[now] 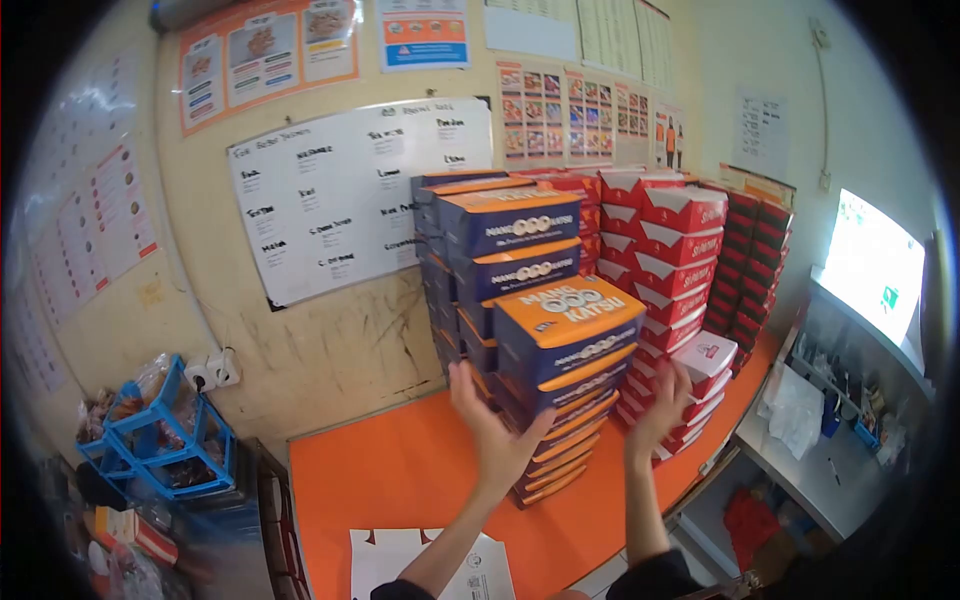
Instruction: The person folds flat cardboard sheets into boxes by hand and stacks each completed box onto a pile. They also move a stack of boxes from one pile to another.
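A tall stack of blue and orange boxes [566,385] stands on the orange table [400,475]. My left hand [493,430] presses flat against the stack's left side, fingers apart. On the stack's right side my right hand [660,410] lies open against it. The top box [568,322] sits slightly askew on the pile. More blue and orange boxes [500,235] are stacked behind, and red and white boxes [670,240] are piled to the right.
A whiteboard [350,195] and posters hang on the wall behind. A blue rack [160,435] with bags stands at the left. Flat white cardboard [430,565] lies at the table's near edge. A steel counter [810,470] and a lit screen [875,270] are at the right.
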Demonstrator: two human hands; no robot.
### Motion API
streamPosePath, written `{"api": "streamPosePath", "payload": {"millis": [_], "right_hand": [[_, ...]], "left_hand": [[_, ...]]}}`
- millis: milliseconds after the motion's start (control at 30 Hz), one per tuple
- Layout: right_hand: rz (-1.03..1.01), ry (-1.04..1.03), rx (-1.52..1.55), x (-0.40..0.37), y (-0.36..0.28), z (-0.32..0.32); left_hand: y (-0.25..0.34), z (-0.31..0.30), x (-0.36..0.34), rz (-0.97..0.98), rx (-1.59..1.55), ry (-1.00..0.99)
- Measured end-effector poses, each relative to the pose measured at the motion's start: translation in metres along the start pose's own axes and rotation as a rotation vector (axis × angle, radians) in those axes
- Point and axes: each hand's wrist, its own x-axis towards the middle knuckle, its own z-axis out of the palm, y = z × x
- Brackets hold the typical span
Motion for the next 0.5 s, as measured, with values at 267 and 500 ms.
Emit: {"api": "streamPosePath", "payload": {"millis": [267,500], "right_hand": [[-0.067,-1.681,-0.527,-0.415,0.020,-0.116],[0.404,-2.234,-0.157,-0.435,0.063,-0.109]], "left_hand": [[0.133,-0.181,-0.081,-0.188,-0.880,-0.518],[0.184,-0.248,-0.104,-0.347,-1.050,-0.666]]}}
